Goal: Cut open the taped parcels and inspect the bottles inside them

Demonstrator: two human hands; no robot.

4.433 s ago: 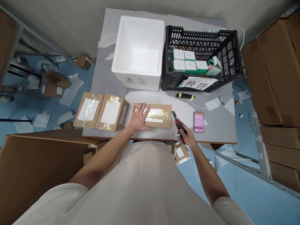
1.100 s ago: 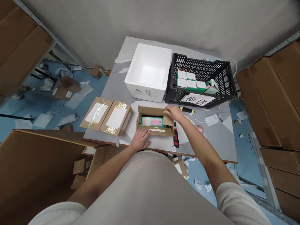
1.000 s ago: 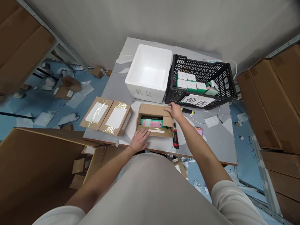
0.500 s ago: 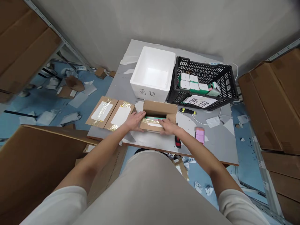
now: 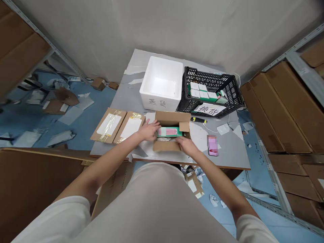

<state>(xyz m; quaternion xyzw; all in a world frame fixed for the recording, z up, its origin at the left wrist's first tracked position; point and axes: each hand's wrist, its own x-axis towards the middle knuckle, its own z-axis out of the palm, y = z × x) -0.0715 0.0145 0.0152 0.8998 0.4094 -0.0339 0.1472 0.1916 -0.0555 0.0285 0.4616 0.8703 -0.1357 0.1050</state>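
An opened cardboard box (image 5: 167, 145) stands on the table in front of me, its back flap up and its front flap folded out toward me. Inside lies a green and pink product box (image 5: 170, 132), with some pale packing material along its near side. My left hand (image 5: 150, 130) grips the cardboard box's left end, fingertips reaching the end of the product box. Bent over the front right edge, my right hand (image 5: 186, 145) holds the cardboard box near the flap, its fingertips partly inside.
Two taped cardboard boxes with white labels (image 5: 108, 124) lie at the left. Behind stand a white foam box (image 5: 160, 101) and a black crate (image 5: 215, 72) holding green and white boxes. A yellow and black cutter (image 5: 198, 119) and a phone (image 5: 213, 145) lie at the right.
The front flap has swung open toward me, uncovering the green and pink product box. My right hand has shifted from the flap's top to the front right edge. My left hand stays at the left end.
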